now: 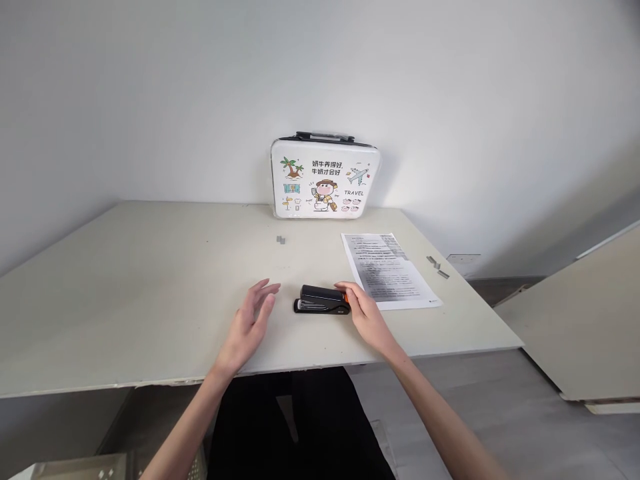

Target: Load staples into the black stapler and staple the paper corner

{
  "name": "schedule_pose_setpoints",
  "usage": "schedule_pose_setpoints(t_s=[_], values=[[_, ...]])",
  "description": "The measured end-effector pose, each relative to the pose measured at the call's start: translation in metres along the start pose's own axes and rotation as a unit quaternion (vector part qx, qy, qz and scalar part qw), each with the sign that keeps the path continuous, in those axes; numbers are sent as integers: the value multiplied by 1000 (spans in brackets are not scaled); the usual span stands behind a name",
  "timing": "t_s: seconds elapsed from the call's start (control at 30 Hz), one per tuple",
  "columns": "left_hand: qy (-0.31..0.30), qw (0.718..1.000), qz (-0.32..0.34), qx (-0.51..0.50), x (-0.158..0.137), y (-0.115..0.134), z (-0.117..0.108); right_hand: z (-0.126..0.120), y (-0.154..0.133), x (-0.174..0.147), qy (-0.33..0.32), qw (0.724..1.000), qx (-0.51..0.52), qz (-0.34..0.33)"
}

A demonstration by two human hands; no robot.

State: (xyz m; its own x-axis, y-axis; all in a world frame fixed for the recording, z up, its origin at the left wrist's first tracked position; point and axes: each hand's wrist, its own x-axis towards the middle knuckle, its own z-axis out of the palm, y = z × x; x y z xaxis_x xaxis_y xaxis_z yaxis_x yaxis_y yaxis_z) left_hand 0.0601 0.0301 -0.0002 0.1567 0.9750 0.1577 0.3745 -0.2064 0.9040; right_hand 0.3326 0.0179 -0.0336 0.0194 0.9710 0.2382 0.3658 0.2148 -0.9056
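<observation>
A black stapler (323,300) with an orange part at its right end lies on the table near the front edge, its nose pointing left. My right hand (364,313) grips the stapler's right end between thumb and fingers. To the left of the stapler, my left hand (251,319) is held with fingers apart and nothing in it. A printed sheet of paper (390,273) lies just beyond my right hand. Small strips of staples (281,240) sit farther back on the table, and more staple strips (438,267) lie near the right edge.
A white carrying case (325,180) with cartoon prints and a black handle stands at the back, near the wall. The pale table (150,287) ends in front of my legs. Another pale panel (585,320) stands to the right across a gap.
</observation>
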Motion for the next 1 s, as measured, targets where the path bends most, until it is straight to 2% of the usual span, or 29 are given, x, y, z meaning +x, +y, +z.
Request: schedule_pose_setpoints(t_s=[0.13,0.23,0.43,0.53,0.63,0.73,0.83,0.9,1.0], values=[[63,997,-29,-17,-1,0,0,0,2,0,-5,999,-27,-26],[84,995,-34,-30,-1,-1,-1,0,-2,-1,8,999,-44,-23],[75,995,-43,-53,-1,-2,-2,1,-12,-3,-36,995,-81,-37],[63,994,-44,-84,0,-1,-1,2,-13,-8,-7,993,-103,-48],[48,981,-67,-176,3,2,6,4,-17,-17,36,988,-124,-80],[-14,951,-124,-282,10,9,16,4,-24,-27,74,969,-159,-174],[-85,907,-203,-359,19,19,26,3,-30,-32,87,924,-231,-293],[-83,864,-258,-424,24,26,30,3,-32,-33,106,888,-262,-362],[-42,789,-314,-526,28,35,34,2,-34,-33,141,848,-276,-429]])
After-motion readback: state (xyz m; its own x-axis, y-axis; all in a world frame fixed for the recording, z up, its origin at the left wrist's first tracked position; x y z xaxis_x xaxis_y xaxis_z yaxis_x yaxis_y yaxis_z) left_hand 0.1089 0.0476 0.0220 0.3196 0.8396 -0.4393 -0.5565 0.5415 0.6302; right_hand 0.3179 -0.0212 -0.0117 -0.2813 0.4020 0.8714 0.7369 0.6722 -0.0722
